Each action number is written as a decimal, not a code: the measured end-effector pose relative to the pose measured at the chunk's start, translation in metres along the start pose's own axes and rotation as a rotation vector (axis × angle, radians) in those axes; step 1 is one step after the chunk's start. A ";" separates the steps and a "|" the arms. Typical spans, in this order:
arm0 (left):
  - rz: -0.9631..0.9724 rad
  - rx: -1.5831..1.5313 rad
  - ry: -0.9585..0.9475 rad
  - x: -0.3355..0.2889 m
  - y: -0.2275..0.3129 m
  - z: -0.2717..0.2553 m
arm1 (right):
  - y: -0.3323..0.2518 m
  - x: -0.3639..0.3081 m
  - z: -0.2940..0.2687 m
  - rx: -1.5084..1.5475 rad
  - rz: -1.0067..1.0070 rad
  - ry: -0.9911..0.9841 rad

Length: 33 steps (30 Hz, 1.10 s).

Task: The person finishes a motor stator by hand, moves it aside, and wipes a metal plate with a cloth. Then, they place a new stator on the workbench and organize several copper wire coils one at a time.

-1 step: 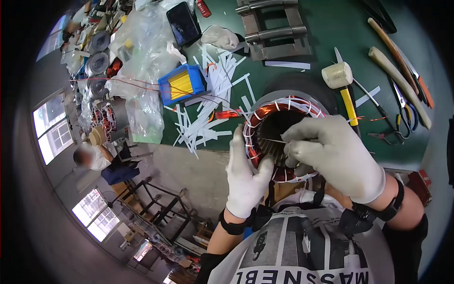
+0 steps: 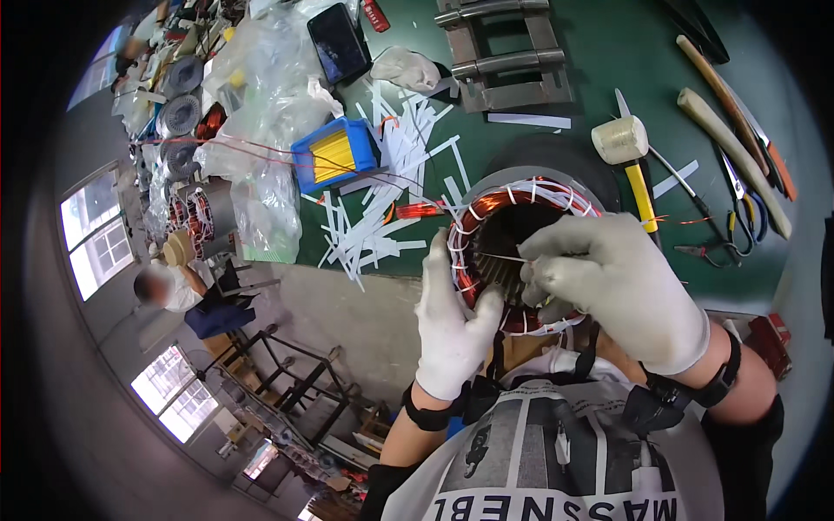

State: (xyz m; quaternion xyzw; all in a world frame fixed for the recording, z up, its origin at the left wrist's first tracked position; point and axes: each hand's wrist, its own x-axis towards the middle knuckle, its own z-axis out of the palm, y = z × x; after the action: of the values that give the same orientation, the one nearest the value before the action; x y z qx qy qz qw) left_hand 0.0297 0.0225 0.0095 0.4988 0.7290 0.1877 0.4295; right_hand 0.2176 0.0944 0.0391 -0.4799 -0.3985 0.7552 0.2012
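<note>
A motor stator (image 2: 466, 280) with red-brown copper windings laced in white cord lies at the table's near edge, its open bore facing me. My left hand (image 2: 452, 334), in a white glove, grips the left side of the winding ring, fingers along the outside and thumb at the inner edge. Over the right part of the ring, my gloved right hand (image 2: 621, 282) is closed in a pinch. From its fingertips a thin pale strand (image 2: 501, 257) runs straight left across the bore to the ring; whether it is cord or a needle I cannot make out. The right hand hides the ring's right side.
Loose white paper strips (image 2: 382, 208) and a blue box (image 2: 301, 169) of yellow sticks lie left. A mallet (image 2: 620, 141), scissors (image 2: 738, 187), pliers (image 2: 708, 253) and wooden handles (image 2: 730, 130) lie right. A metal frame (image 2: 465, 52) stands behind. Another person (image 2: 178, 282) sits far left.
</note>
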 end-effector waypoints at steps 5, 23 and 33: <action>-0.015 -0.019 -0.007 0.000 0.002 -0.001 | 0.001 0.000 0.009 0.036 -0.069 0.039; 0.168 -0.480 -0.102 0.001 -0.052 -0.011 | 0.005 -0.038 -0.018 -0.066 -0.228 0.166; 0.278 -0.229 -0.059 0.008 -0.056 -0.011 | -0.014 -0.012 0.008 -0.147 0.019 0.111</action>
State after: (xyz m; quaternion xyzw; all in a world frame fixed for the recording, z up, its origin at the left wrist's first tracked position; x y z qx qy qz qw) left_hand -0.0121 0.0074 -0.0268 0.5478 0.6140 0.3123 0.4746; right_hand 0.2151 0.0918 0.0590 -0.5384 -0.4366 0.6980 0.1800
